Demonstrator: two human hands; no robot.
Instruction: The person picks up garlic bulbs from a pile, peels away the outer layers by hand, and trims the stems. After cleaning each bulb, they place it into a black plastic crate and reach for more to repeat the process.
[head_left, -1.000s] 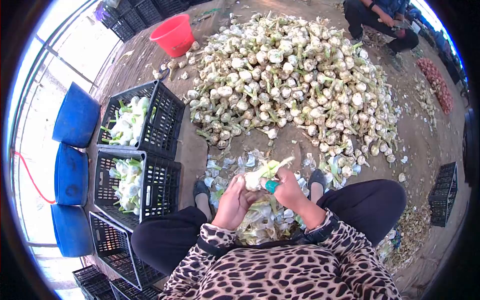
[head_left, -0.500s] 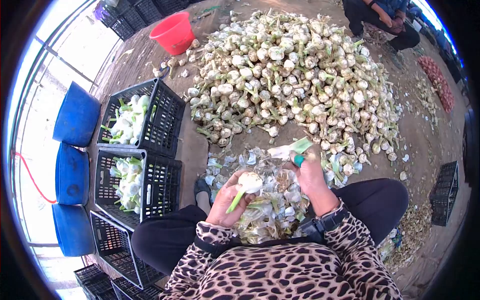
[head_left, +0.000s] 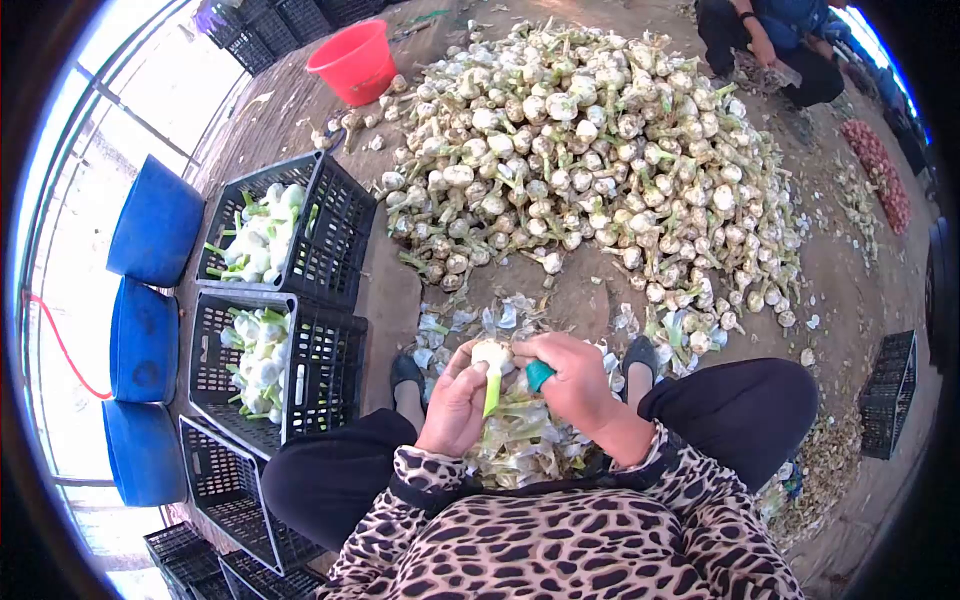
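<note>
A garlic bulb [head_left: 492, 353] with a short green stem pointing down is gripped by the fingers of my left hand [head_left: 455, 408]. My right hand [head_left: 578, 382] is curled closed, its fingertips pinching at the right edge of that bulb. A green band [head_left: 540, 375] wraps one of its digits. What lies inside the right palm is hidden. Beneath both hands is a heap of papery garlic skins and leaves [head_left: 530, 440]. Beyond them rises a large pile of untrimmed garlic [head_left: 590, 160].
Black crates [head_left: 335, 235] with cleaned garlic stand at left, beside blue tubs [head_left: 145, 345]. A red basin [head_left: 355, 65] sits behind. Another person [head_left: 770, 45] works at top right, near a red net sack [head_left: 875, 175]. A black crate [head_left: 888, 395] stands at right.
My right hand has moved left to the bulb, and the pale green leaf it held is no longer visible. The left hand still holds the bulb, now with its stem pointing more straight down.
</note>
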